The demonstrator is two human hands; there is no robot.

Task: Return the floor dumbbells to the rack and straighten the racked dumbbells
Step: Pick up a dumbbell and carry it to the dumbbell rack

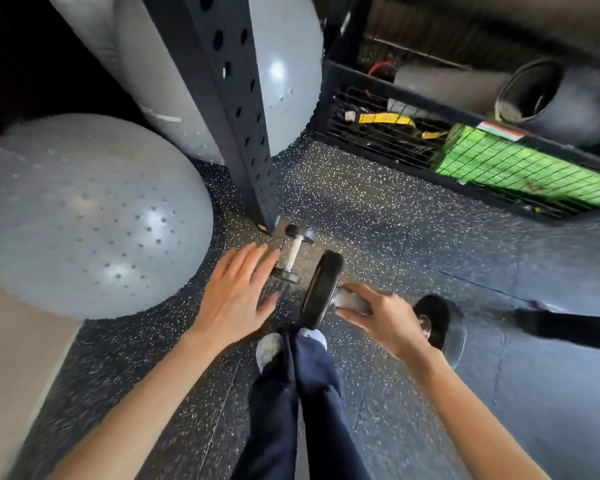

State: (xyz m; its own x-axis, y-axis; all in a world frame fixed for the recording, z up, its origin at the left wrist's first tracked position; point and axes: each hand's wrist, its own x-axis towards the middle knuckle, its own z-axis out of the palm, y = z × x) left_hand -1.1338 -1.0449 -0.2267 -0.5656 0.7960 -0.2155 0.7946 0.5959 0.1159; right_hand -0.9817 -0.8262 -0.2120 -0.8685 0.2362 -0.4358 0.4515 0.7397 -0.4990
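Down at the foot of the post [229,98], at the middle of the frame, a small dumbbell [293,252] lies on the speckled floor [361,202], its chrome handle running up and down the picture, with one black end nearly against the post's base. The left hand [236,292] is spread flat just left of it, fingers straight and apart, holding nothing. The fingertips reach the near end of that dumbbell, but I cannot tell whether they touch it.

Right of centre, the right hand [385,317] is wrapped around the handle of a big dumbbell [321,289]. One black plate stands on edge just left of the knuckles, and the other shows past the wrist towards the right. The near plate sits close beside the small dumbbell. Whether the big one is clear of the floor I cannot say.

Below the hands, two legs in dark trousers [291,393] run down to the bottom edge, with pale shoes [269,351] showing just under the big plate.

A grey dimpled ball [84,216] fills the left side, and more grey balls sit behind the post at the top. At upper right a black wire shelf [378,147] holds a green pad [527,168], a yellow strap [385,117] and a rolled mat [551,95].
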